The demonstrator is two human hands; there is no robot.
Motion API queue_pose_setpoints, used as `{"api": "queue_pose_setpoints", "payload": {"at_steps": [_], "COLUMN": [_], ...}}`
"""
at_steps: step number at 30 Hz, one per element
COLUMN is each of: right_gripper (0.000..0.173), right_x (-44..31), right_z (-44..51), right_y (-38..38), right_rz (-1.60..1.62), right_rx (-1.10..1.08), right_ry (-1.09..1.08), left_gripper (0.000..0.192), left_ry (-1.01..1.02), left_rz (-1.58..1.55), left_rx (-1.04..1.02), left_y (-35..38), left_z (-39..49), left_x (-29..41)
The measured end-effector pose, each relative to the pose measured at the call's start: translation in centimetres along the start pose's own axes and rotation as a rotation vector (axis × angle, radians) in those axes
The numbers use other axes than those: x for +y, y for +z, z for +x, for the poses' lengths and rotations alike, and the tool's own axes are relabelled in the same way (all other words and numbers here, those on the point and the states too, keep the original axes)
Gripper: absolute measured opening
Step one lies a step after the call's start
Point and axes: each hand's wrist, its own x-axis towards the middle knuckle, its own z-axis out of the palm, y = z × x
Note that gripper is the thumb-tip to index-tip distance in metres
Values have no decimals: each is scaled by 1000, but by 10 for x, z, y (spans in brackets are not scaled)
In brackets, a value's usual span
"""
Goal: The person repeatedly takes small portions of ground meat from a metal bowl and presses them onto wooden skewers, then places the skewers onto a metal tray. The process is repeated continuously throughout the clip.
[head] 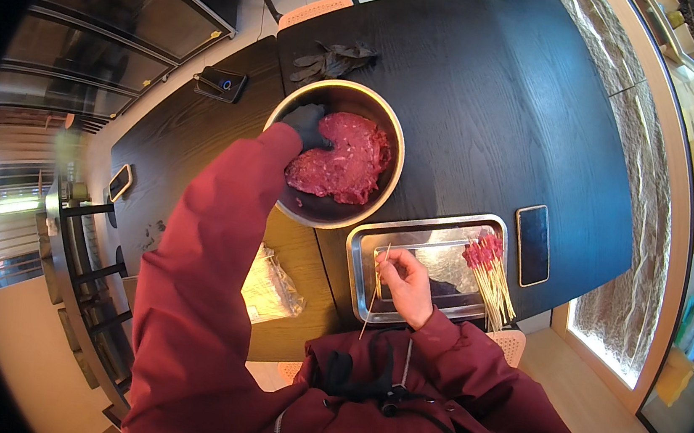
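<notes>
My left hand (308, 125), in a black glove, reaches into a round metal bowl (397, 158). It presses against the left side of a large mass of raw red meat (353, 160); its fingertips are hidden. Bare, my right hand (405, 280) pinches a thin wooden skewer (368, 314) above the left part of a rectangular metal tray (352, 261). More bare skewers (378, 283) lie beneath that hand. At the tray's right side rests a bundle of skewers (495, 289) with red meat on their upper ends (483, 251), their bare ends extending over the near rim.
Behind the bowl lies a crumpled black glove (335, 62). A phone (533, 245) is right of the tray; another phone (121, 182) and a black device (221, 85) are at the left. Clear plastic packaging (273, 285) lies near the dark table's (492, 105) front edge.
</notes>
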Motion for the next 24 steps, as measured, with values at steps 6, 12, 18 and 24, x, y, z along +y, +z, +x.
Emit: {"api": "queue_pose_setpoints", "payload": {"at_steps": [6,12,18,24], "right_gripper": [8,8,8,8], "right_x": [3,7,1,-6], "right_z": [0,1,1,1], "right_y": [-4,-3,-1,-1], "right_rz": [-10,-14,-37,38], "right_rx": [-13,-21,-19,6], "right_ry": [70,52,19,22], "left_gripper": [69,65,69,73], "left_ry": [-45,-61,4,70], "left_rz": [111,180,75,-112], "left_rx": [-124,-181,-111,-67], "left_y": [-3,1,3,3], "left_z": [12,15,14,8], "left_x": [1,4,-9,-22]}}
